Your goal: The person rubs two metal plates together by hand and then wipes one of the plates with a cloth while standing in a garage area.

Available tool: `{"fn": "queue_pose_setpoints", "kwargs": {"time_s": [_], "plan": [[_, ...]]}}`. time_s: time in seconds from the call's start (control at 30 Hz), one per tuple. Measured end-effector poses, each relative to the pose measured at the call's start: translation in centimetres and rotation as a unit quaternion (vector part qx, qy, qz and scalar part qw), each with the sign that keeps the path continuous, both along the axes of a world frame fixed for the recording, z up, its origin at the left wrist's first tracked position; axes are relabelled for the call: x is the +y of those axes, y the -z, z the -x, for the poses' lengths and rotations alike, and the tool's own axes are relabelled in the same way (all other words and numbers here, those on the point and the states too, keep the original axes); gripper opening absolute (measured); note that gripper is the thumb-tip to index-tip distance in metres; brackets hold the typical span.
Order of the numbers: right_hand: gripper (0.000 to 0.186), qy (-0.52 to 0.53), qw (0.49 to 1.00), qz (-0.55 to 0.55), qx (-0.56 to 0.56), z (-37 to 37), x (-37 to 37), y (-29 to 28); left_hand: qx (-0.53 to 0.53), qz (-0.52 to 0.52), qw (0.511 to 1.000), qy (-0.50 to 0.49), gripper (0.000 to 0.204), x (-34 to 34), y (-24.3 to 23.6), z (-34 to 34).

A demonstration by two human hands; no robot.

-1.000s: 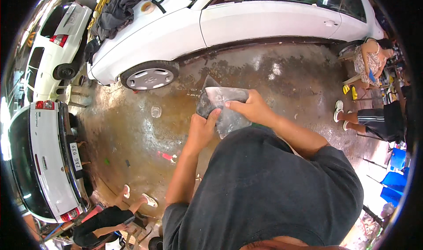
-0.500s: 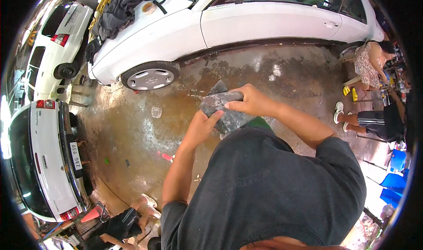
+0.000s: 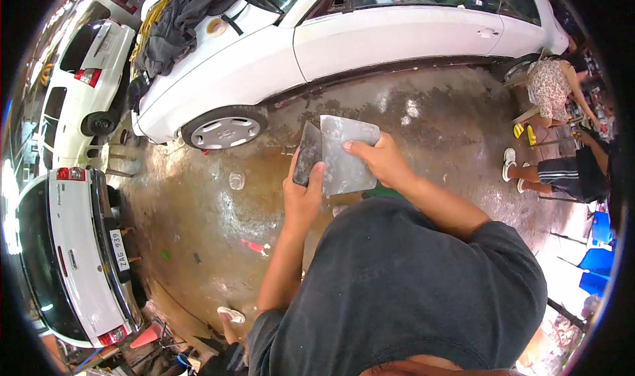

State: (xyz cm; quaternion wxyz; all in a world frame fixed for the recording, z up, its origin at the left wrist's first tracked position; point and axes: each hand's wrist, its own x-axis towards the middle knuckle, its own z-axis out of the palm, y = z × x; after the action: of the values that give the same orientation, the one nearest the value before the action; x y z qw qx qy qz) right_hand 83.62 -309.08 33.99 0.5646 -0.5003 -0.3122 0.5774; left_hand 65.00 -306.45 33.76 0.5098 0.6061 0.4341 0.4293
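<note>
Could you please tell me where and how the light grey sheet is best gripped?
I'd pinch the light grey sheet by its right edge, from the person's right, as the right hand does, thumb on its face: it looks thin and broad, and its left edge lies by the dark grey piece in the left hand.

You have two hands, a left hand (image 3: 303, 193) and a right hand (image 3: 385, 159), and two grey sheets (image 3: 347, 166), one in each. Around you stand three white cars: one car (image 3: 393, 42) at 12 o'clock, one car (image 3: 71, 94) at 10, one car (image 3: 83, 243) at 8. Other people number three: one person (image 3: 548, 93) at 2, one person (image 3: 557, 172) at 3, one person (image 3: 232, 333) at 7. You also have one tape roll (image 3: 212, 29) at 11, two yellow slippers (image 3: 531, 136) between 2 and 3, one orange cone (image 3: 147, 333) between 7 and 8
</note>
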Motion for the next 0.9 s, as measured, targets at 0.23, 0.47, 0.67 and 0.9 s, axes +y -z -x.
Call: {"fn": "queue_pose_setpoints", "kwargs": {"time_s": [0.23,0.47,0.67,0.9], "plan": [[0.026,-0.026,0.997,-0.013,-0.070,-0.4,0.0,0.6,0.075,0.022,0.996,0.033,0.041,-0.2,0.2,-0.1],[0.031,-0.106,0.979,-0.006,-0.175,-0.8,0.1,0.0,0.023,0.087,0.994,0.065,0.031,0.0,0.2,0.7],[0.026,-0.201,0.938,-0.093,-0.266,-1.4,0.2,-2.3,0.041,0.147,0.977,0.151,0.030,0.5,0.6,2.1],[0.028,-0.312,0.861,-0.078,-0.395,-2.8,1.0,-4.3,0.006,0.170,0.960,0.224,0.041,0.9,1.6,1.6]]}}
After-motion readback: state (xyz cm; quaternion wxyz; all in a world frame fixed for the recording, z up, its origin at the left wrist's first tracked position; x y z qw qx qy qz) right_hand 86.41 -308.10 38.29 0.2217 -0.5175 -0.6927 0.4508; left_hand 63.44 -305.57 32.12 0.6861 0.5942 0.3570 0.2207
